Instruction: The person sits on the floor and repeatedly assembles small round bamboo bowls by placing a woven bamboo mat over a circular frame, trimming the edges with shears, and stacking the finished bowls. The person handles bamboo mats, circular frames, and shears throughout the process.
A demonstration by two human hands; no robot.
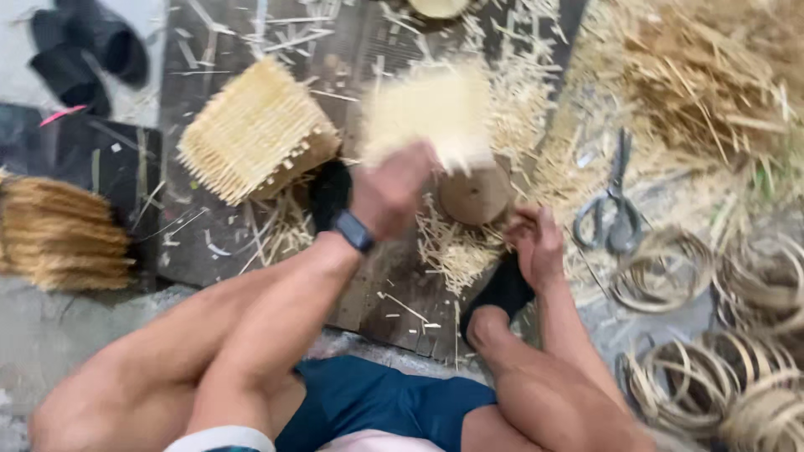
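The left hand (389, 192) grips a blurred woven bamboo piece (431, 113) above the wooden board (368, 50). The right hand (534, 247) rests curled beside a round wooden block (476, 194); its grasp is unclear.

You have two woven baskets (255, 130) (431, 113) (one blurred), one pair of scissors (615, 205), one wooden disc (476, 194), several cane rings (662, 272).

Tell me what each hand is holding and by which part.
The left hand grips a pale woven straw piece by its lower edge; the piece is blurred. The right hand rests by a round wooden block; whether it holds anything cannot be told.
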